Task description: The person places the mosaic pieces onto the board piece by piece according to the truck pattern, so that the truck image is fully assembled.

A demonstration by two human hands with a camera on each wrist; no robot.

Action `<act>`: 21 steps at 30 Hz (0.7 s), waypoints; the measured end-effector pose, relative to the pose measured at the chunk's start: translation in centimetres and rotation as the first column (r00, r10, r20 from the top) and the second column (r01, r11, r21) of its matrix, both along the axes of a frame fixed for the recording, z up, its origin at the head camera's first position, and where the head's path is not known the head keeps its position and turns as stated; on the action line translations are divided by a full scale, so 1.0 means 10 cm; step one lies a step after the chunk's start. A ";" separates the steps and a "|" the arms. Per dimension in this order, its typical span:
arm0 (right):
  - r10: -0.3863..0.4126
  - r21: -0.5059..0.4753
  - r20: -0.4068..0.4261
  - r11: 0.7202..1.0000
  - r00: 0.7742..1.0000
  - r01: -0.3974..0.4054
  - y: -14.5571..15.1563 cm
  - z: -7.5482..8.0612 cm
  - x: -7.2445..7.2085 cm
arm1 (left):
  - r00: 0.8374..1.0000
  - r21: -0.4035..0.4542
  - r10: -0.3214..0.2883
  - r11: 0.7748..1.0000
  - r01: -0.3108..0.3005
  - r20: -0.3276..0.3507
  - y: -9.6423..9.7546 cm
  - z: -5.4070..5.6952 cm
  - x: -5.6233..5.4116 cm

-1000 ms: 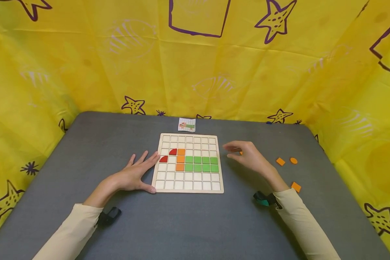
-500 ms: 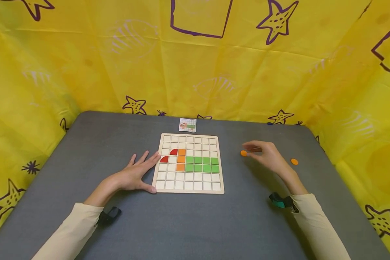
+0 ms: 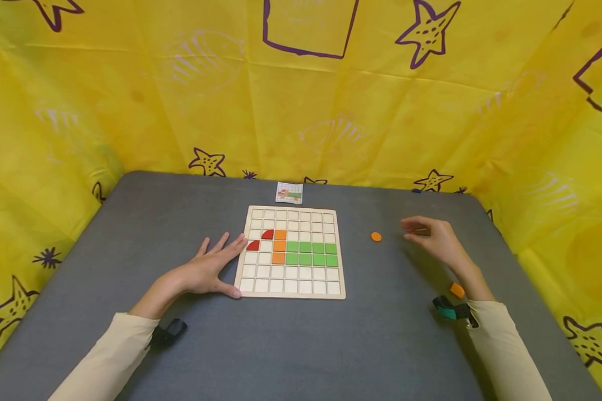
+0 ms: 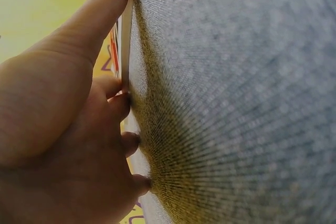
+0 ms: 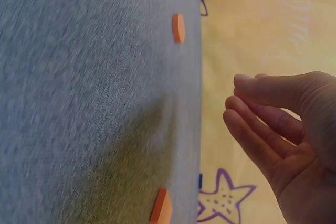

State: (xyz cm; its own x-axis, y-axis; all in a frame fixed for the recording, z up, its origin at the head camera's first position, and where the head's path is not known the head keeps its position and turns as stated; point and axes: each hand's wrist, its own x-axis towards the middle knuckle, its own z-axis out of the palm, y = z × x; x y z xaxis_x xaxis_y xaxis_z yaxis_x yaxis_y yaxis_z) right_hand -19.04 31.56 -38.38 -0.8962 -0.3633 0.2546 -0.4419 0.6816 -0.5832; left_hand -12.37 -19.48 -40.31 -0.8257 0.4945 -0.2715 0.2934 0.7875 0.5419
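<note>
A square wooden grid board (image 3: 291, 295) lies on the table. In its cells sit red quarter-round pieces (image 3: 253, 245), orange square tiles (image 3: 279, 245) and several green square tiles (image 3: 305, 253). My left hand (image 3: 200, 274) spreads its fingers and thumb against the board's left edge; the left wrist view shows the thumb at the board's side (image 4: 126, 45). Right of the board, my right hand (image 3: 433, 239) hovers above the table, fingers loosely bent, holding nothing. An orange round piece (image 3: 376, 236) lies between it and the board. An orange square tile (image 3: 457, 290) shows beside the right wrist.
A small picture card (image 3: 289, 193) with a coloured grid pattern lies behind the board. The grey table (image 3: 301, 351) is bordered by a yellow patterned cloth (image 3: 301, 100) at the back and sides. In the right wrist view, an orange piece (image 5: 163, 208) lies below the hand.
My right hand has moved right, away from the board and past the orange round piece, which stays on the table. My left hand has kept its place at the board's edge.
</note>
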 end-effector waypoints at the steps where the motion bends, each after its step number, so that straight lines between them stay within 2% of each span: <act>1: 0.000 -0.001 -0.004 1.000 1.000 0.000 0.02 0.00 0.00 | 1.000 0.000 0.001 1.000 -0.001 0.000 0.00 0.00 0.00; 5: -0.008 0.003 -0.001 1.000 1.000 0.008 0.10 -0.03 0.02 | 1.000 0.003 0.002 1.000 -0.002 0.000 0.00 -0.01 -0.01; 13: -0.076 0.043 0.056 0.996 0.996 0.074 0.36 -0.15 0.07 | 1.000 -0.006 -0.003 1.000 0.003 -0.012 -0.02 -0.03 -0.02; 21: -0.126 0.088 0.056 0.989 0.990 0.120 0.56 -0.20 0.15 | 1.000 0.002 -0.006 1.000 0.006 -0.005 -0.02 -0.04 -0.02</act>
